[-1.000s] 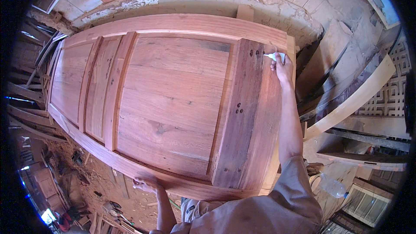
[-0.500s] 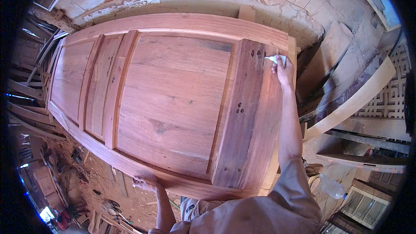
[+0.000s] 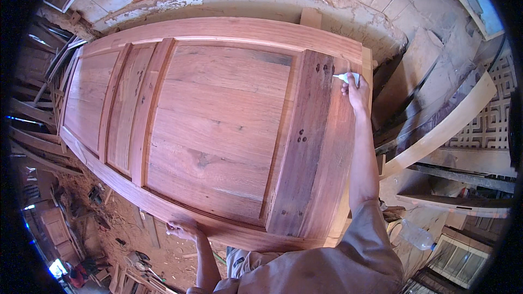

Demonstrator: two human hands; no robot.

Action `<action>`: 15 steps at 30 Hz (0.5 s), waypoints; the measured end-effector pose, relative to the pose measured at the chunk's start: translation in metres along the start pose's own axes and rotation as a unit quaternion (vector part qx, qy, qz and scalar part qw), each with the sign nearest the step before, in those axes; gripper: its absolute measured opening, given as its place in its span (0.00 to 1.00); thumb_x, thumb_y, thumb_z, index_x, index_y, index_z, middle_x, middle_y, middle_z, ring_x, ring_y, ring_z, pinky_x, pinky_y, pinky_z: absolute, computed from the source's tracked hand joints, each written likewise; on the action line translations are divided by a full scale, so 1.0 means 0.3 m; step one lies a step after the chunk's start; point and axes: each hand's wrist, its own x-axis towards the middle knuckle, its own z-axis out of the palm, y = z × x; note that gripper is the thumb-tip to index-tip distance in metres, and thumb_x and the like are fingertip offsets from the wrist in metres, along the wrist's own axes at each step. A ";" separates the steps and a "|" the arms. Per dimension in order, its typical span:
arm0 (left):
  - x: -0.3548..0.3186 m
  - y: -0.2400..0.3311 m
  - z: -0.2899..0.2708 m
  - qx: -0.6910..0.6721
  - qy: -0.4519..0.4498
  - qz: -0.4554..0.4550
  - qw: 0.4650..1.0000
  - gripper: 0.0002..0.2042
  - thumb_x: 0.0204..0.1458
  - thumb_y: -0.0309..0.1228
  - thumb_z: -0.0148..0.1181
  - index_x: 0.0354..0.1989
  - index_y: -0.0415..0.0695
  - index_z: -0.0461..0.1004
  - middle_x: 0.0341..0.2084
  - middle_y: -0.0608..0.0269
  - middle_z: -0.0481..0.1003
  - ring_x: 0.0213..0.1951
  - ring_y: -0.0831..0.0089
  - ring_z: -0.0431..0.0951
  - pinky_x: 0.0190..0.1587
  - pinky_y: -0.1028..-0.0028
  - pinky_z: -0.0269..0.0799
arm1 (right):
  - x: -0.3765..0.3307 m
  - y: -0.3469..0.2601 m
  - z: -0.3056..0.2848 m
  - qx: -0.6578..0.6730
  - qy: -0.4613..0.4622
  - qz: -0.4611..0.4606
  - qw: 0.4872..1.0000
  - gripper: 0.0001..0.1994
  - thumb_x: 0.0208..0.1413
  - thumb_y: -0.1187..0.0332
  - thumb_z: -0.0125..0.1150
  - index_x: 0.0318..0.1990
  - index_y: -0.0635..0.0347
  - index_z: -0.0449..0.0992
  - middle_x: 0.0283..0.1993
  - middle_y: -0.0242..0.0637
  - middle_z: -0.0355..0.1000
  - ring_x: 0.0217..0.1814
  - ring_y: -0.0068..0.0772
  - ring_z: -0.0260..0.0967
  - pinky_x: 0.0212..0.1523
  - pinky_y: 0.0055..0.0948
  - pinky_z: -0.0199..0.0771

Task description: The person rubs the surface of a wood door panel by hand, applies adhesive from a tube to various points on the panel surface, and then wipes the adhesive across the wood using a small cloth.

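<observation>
A large reddish wooden panel door (image 3: 218, 109) lies flat in front of me. My right hand (image 3: 357, 93) is closed round a small white squeeze bottle (image 3: 348, 78) with a thin nozzle. That nozzle points left, its tip at the seam beside a darker wooden rail (image 3: 305, 136) near the door's right end. Dark holes dot this rail, two of them just left of the tip. At the door's near edge rests my left hand (image 3: 184, 231), fingers curled in. Something small and pale shows at its fingertips, too small to name.
Behind the door runs a dusty wall (image 3: 245, 2). Boards lean at the right, with a curved pale plank (image 3: 444, 130) among them. A clear plastic bottle (image 3: 418, 235) lies at the lower right. Sawdust and wood scraps cover the floor (image 3: 122, 234) at the lower left.
The right hand and white bottle have shifted slightly toward me, the nozzle tip now a little lower along the seam. The left hand and the door have stayed put.
</observation>
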 end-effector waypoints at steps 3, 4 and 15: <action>0.020 -0.028 0.001 0.009 0.000 -0.002 1.000 0.29 0.64 0.52 0.38 0.53 0.33 0.64 0.46 0.37 0.69 0.44 0.49 0.72 0.47 0.55 0.68 | 0.002 0.005 -0.002 0.013 0.002 0.004 1.000 0.13 0.62 0.59 0.56 0.38 0.62 0.71 0.24 0.31 0.70 0.19 0.20 0.67 0.19 0.21 0.68; 0.030 -0.045 0.000 0.011 -0.002 -0.009 1.000 0.29 0.64 0.52 0.38 0.53 0.33 0.64 0.47 0.36 0.69 0.45 0.48 0.71 0.48 0.54 0.68 | 0.005 0.007 -0.002 0.015 0.004 0.000 1.000 0.13 0.62 0.60 0.57 0.38 0.62 0.72 0.23 0.32 0.71 0.19 0.20 0.68 0.18 0.21 0.69; 0.000 0.009 -0.008 0.000 -0.008 -0.013 1.000 0.28 0.63 0.51 0.40 0.54 0.34 0.63 0.49 0.37 0.68 0.47 0.50 0.71 0.48 0.54 0.68 | -0.006 0.023 -0.007 0.001 0.009 -0.008 1.000 0.13 0.62 0.60 0.57 0.37 0.64 0.72 0.23 0.33 0.72 0.19 0.21 0.69 0.18 0.22 0.71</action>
